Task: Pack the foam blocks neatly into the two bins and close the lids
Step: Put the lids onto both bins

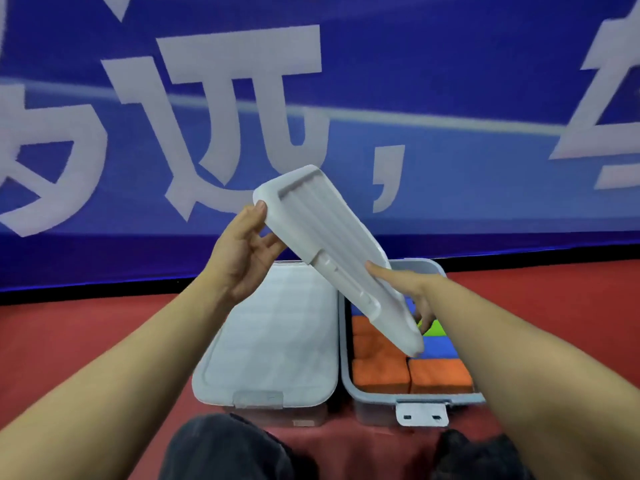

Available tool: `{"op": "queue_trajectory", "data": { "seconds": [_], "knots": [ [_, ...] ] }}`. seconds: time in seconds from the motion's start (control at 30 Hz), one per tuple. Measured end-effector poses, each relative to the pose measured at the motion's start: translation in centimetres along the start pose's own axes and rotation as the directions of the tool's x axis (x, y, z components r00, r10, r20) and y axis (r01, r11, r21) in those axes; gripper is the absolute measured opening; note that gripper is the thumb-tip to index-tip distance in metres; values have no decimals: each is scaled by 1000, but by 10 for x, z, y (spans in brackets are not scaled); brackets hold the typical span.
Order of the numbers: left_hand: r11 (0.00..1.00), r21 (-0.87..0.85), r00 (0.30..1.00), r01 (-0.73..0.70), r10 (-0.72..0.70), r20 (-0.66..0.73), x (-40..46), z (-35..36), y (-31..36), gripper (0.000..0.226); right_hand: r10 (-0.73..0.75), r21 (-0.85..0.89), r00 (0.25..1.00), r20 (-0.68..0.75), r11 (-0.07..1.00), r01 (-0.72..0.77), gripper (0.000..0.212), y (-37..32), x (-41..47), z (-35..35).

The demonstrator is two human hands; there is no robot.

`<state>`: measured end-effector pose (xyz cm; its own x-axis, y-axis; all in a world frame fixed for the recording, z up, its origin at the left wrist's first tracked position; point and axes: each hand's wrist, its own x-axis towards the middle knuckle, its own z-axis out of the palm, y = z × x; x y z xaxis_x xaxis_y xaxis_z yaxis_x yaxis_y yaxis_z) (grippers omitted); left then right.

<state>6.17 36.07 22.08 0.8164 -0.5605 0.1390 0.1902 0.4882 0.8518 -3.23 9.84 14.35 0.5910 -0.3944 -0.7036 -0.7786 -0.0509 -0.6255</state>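
Two grey bins stand side by side on the red floor. The left bin [266, 344] has its white lid on. The right bin [346, 372] is uncovered and holds orange foam blocks [381, 374], a blue block [438, 348] and a green block [437, 328]. A second white lid [332, 247] is tilted in the air above the right bin. My left hand [242, 254] grips its upper left edge, thumb on top. My right hand [412, 292] holds its right edge, fingers hidden under the lid.
A blue banner [450, 81] with large white characters hangs close behind the bins. Red carpet [86, 334] spreads to both sides. My dark-trousered knees [228, 448] are just in front of the bins. A white latch [422, 414] hangs from the right bin's front.
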Motion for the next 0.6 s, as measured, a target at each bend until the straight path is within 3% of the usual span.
{"op": "queue_trajectory", "data": {
  "seconds": [0.07,0.13,0.2,0.27,0.4,0.5,0.6],
  "knots": [
    [999,-24,999,40,-39,30,7,14,-24,16,58,66,998,-2,996,-57,102,30,1,-23],
    [993,-60,994,103,-101,27,16,21,-45,25,79,151,996,-29,986,-73,101,57,12,-39],
    [987,-41,988,157,-157,-8,25,25,-66,26,57,266,993,-106,964,-27,122,84,38,-53],
    [978,35,979,204,-203,-34,32,27,-87,21,34,305,961,-275,951,53,140,110,72,-68],
    [899,240,929,365,-335,-157,47,10,-135,36,24,120,894,-447,992,33,141,139,96,-84],
    [698,523,872,488,-415,-260,52,-17,-180,53,-29,-73,864,-503,997,-9,134,155,115,-94],
    [544,631,829,553,-436,-351,45,-35,-224,53,-63,-218,855,-515,974,-59,133,172,143,-100]
  ]
}}
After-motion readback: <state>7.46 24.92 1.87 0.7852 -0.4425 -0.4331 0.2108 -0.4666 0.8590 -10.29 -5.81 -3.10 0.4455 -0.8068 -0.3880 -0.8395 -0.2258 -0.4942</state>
